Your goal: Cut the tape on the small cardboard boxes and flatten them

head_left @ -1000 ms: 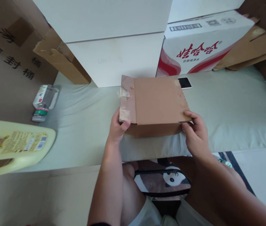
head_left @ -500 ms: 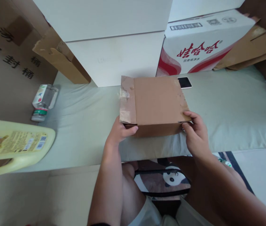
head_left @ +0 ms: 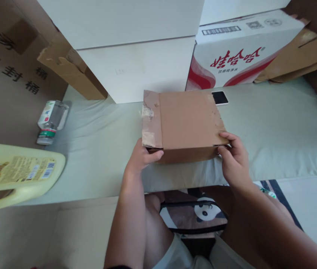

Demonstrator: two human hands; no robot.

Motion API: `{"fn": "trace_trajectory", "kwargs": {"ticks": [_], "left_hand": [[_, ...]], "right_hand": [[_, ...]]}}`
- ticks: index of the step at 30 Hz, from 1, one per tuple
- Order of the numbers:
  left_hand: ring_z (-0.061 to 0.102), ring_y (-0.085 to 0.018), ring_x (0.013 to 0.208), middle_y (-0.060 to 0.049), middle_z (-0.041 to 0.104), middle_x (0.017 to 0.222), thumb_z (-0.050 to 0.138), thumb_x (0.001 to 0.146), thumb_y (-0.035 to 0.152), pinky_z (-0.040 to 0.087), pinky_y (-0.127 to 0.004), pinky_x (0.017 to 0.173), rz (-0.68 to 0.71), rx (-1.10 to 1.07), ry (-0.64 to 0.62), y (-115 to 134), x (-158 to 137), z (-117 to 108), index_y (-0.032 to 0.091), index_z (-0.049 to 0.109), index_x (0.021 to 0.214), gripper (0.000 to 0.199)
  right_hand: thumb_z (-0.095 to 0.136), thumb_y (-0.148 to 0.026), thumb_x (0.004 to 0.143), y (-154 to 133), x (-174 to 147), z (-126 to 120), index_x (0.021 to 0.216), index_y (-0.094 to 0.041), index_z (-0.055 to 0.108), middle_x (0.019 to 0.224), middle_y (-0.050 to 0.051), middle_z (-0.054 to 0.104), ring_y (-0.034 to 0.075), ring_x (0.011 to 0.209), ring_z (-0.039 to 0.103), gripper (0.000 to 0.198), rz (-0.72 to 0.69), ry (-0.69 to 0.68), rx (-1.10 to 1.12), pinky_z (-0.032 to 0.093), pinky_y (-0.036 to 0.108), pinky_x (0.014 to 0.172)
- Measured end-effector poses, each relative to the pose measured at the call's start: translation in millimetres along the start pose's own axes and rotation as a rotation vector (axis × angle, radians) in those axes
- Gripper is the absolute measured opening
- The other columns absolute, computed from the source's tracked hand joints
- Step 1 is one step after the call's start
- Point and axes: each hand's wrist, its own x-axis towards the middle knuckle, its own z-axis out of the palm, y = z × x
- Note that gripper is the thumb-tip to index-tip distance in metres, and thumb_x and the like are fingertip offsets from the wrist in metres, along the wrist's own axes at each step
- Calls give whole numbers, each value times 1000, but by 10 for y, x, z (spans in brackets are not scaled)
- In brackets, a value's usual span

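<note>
Head view: cardboard box near the front edge of the bench, long axis left to right, midway between right fingers, pinching its near-right corner, and left fingers, bent round its near-left corner, grip partly hidden.

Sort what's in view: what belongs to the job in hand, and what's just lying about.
In use:
brown cardboard box, left fingers and right fingers at its near corners

Apparently just lying about:
phone by its far right corner
clear bottle
yellow jug
red-and-white carton
</note>
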Motion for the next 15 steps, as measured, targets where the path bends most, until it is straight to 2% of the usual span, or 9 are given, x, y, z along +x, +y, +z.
{"fn": "trace_trajectory", "kwargs": {"ticks": [6, 11, 15], "left_hand": [[75, -28, 103, -11, 80, 107, 87, 58, 44, 59, -40, 94, -18, -17, -12, -1, 27, 28, 19, 71, 102, 53], [75, -29, 107, -14, 79, 111, 87, 63, 49, 58, -43, 98, -11, -30, 46, -41, 94, 57, 17, 71, 104, 55], [74, -29, 108, -13, 79, 110, 88, 64, 45, 57, -44, 100, -17, -52, 49, -41, 98, 63, 17, 72, 104, 51]], "right_hand": [[59, -28, 83, 10, 27, 3, 117, -29, 62, 110, 4, 65, 19, 82, 60, 34, 38, -12, -3, 51, 37, 77], [62, -30, 82, -21, 31, 21, 117, -30, 61, 109, 3, 65, 18, 83, 62, 35, 55, -28, 19, 53, 36, 77], [61, -30, 83, -19, 33, 24, 118, -30, 60, 115, 4, 64, 18, 86, 63, 34, 45, -35, -5, 54, 36, 79]]}}
